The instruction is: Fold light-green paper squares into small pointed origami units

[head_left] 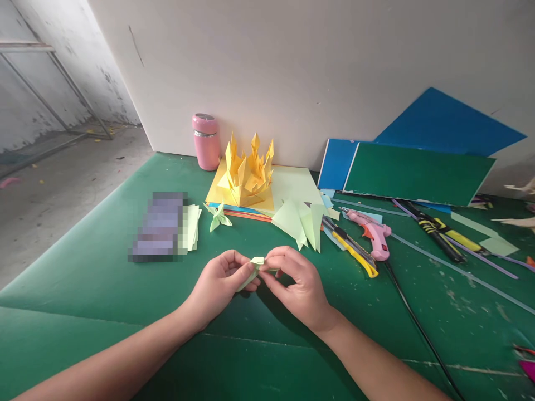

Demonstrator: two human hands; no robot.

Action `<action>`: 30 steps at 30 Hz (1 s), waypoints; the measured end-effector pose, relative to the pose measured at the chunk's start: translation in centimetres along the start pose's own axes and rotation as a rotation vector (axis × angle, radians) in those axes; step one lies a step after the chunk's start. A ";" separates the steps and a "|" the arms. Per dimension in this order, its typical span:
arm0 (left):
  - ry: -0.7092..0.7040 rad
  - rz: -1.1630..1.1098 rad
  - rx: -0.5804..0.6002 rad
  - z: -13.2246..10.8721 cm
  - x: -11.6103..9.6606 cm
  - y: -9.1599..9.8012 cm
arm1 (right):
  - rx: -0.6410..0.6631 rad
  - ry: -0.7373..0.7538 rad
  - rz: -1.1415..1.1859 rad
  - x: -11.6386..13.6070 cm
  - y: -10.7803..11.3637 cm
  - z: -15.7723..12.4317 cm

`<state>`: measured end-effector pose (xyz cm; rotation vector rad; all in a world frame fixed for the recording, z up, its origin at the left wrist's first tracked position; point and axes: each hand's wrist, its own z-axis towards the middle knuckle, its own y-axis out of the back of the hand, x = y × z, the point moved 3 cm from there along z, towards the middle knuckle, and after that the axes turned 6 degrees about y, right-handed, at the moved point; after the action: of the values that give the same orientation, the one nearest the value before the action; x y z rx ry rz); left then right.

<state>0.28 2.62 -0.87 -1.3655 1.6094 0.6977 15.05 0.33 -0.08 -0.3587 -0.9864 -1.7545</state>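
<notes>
Left hand [221, 283], right hand [298, 284]: pinching part-folded green paper [257, 260]
Origami flower [218, 218]: seemingly finished, hands' 11 o'clock
Paper slips [193, 228]: apparently unfolded, 10 o'clock

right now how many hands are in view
2: the left hand holds the pale green paper; the right hand has its fingers on it too, nearer the glue gun. No other shows.

Pale-green folded paper [258, 260] is before the spiky yellow paper model [242, 181], left of the pink plastic glue gun [379, 240].
</notes>
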 end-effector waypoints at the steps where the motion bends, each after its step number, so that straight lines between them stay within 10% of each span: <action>1: 0.000 0.008 -0.001 0.0 0.0 0.0 | -0.002 0.037 -0.037 0.1 0.1 0.0; 14: -0.037 0.074 0.047 0.0 0.0 0.2 | 0.070 0.224 -0.236 0.2 0.1 -0.1; 30: -0.069 0.059 -0.034 -0.2 -0.3 0.0 | 0.004 0.106 -0.116 0.3 0.7 0.1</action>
<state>0.21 2.57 -0.52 -1.3093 1.5951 0.8018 15.51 0.12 0.44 -0.2072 -0.9505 -1.8556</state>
